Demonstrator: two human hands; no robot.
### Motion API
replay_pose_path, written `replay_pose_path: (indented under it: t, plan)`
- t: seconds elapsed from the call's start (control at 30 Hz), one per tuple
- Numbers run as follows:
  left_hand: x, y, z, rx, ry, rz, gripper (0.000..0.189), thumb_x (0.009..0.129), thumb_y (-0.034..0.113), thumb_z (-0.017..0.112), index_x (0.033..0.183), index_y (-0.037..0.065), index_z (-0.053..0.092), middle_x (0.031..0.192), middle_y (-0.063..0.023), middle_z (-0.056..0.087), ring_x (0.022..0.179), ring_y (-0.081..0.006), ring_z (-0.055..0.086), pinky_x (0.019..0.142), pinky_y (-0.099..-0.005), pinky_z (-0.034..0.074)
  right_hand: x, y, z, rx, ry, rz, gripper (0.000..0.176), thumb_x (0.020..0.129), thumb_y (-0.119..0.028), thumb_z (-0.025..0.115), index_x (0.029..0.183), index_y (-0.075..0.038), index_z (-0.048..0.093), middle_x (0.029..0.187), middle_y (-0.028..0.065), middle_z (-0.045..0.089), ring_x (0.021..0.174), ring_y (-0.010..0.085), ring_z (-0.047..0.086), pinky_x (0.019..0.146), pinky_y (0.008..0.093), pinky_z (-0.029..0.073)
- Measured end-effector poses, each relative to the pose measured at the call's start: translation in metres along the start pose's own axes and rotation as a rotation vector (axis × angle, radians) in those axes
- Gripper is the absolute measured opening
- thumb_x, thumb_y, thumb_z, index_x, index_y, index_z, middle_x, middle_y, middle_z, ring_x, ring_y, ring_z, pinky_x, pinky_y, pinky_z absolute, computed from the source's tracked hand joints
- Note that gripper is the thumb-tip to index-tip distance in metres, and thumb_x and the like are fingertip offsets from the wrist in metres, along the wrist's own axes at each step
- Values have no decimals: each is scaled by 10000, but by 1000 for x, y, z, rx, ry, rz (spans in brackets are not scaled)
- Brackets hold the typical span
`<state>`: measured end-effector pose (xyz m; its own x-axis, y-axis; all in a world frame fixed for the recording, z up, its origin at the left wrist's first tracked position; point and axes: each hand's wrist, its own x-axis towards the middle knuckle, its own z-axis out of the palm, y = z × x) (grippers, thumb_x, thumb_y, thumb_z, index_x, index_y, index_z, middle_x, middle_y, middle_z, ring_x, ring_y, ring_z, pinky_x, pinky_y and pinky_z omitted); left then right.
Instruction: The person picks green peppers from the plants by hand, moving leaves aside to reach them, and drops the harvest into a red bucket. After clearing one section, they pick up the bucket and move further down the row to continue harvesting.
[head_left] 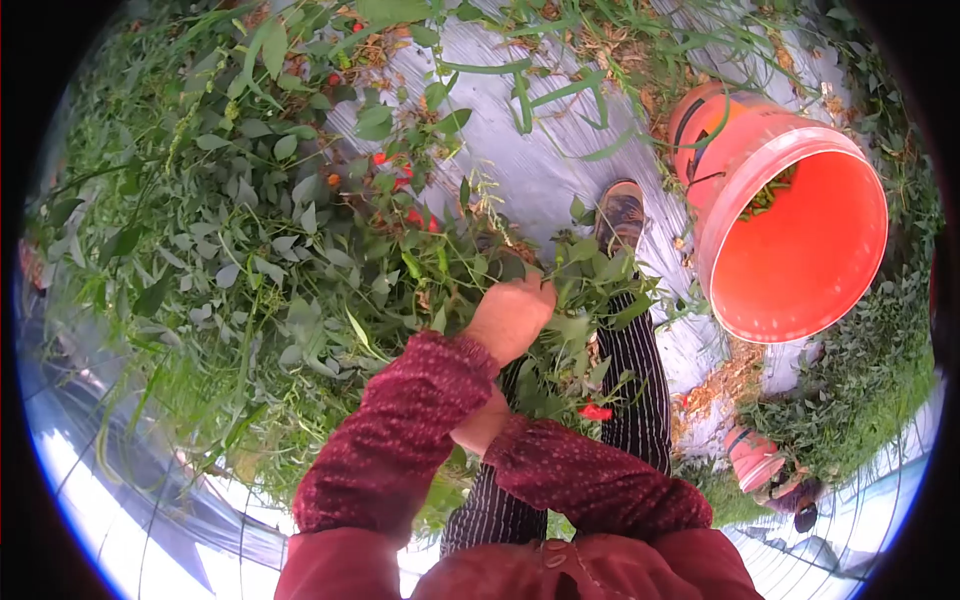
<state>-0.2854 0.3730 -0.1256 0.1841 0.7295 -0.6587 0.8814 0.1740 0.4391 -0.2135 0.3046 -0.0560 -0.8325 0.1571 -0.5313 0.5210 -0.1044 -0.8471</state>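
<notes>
My left hand (510, 315) reaches into the leaves of a pepper plant (400, 290), its fingers curled in among the stems. What they hold, if anything, is hidden by hand and foliage. My right hand (482, 422) crosses beneath my left forearm; its fingers are covered by the left sleeve and leaves. Slim green peppers (412, 265) hang just left of my left hand. Red peppers (424, 220) show lower in the foliage beyond it, and another red pepper (596, 411) is beside my trouser leg.
On the right a tilted pink-red bucket (790, 325) has some green peppers (770, 195) inside. Silvery plastic sheeting (510, 120) covers the ground around my shoe (620, 212). Another bucket (752, 458) and a person (797, 497) are at lower right, by another plant row.
</notes>
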Motion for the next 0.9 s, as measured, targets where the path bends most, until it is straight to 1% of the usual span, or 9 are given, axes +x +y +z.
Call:
replay_pose_path:
  t: [0.07, 0.2, 0.3, 0.37, 0.47, 0.6, 0.7, 0.83, 0.9]
  plan:
    - [-14, -1, -15, -25, 54, 78, 181, 641, 65, 596, 808, 25, 536, 744, -96, 533, 662, -235, 607, 580, -318, 504, 2, -3, -2, 585, -65, 252, 306, 865, -265, 551, 1133, -116, 546, 1138, 79, 565, 1047, 266, 536, 935, 376, 418]
    - [-16, 34, -37, -265, 218, 237, 163, 649, 57, 573, 799, 22, 519, 721, -105, 526, 669, -244, 609, 574, -342, 514, -7, 1, 6, 763, 18, 182, 271, 876, -233, 522, 1091, -70, 526, 1021, 97, 597, 978, 244, 576, 863, 369, 455]
    - [-18, 7, -41, -420, 254, 16, 198, 696, 65, 603, 884, 31, 549, 765, -122, 575, 646, -244, 612, 578, -348, 521, 4, 4, -8, 861, 65, 99, 250, 883, -212, 502, 1064, -40, 513, 943, 109, 618, 931, 229, 602, 815, 365, 479]
    - [-34, -20, -47, -660, 321, -192, 224, 744, 107, 628, 951, 39, 577, 771, -124, 613, 623, -213, 607, 583, -324, 514, 11, -13, -37, -423, -345, 37, 166, 798, -97, 527, 936, -4, 535, 753, 125, 600, 682, 275, 616, 573, 349, 506]
    - [-69, -44, -81, -927, 162, -507, 228, 787, 145, 652, 976, 32, 592, 704, -103, 609, 604, -149, 571, 591, -274, 486, 14, -12, -41, -361, -179, 84, 207, 752, -107, 533, 918, 8, 485, 664, 122, 566, 584, 276, 605, 504, 377, 478]
    - [-121, -39, -60, -868, 420, -486, 199, 772, 51, 656, 952, 13, 580, 775, -64, 616, 719, -127, 574, 674, -265, 473, 15, -13, -50, -427, -79, 93, 277, 759, -80, 510, 1019, 16, 486, 702, 101, 588, 632, 234, 621, 512, 319, 481]
    - [-141, -31, -44, -1010, 310, -694, 202, 751, 26, 664, 936, 12, 586, 856, -63, 617, 789, -131, 572, 715, -271, 467, 16, -12, -53, -410, 136, 57, 424, 765, -55, 503, 1171, 18, 408, 773, 128, 579, 607, 239, 610, 505, 322, 476]
    - [-149, -17, -29, -997, 361, -647, 218, 745, 2, 650, 951, 19, 584, 868, -62, 608, 799, -139, 576, 715, -275, 467, 15, -18, -68, -303, 109, 121, 624, 749, -63, 546, 1328, -62, 313, 785, 149, 575, 615, 245, 611, 497, 316, 475]
    - [-152, -12, -26, -1122, 425, -603, 221, 746, -31, 627, 958, 2, 574, 891, -59, 594, 809, -147, 573, 728, -276, 463, 19, -23, -75, -307, -116, 101, 845, 669, -104, 670, 1396, -182, 246, 875, 149, 578, 743, 312, 614, 607, 400, 495]
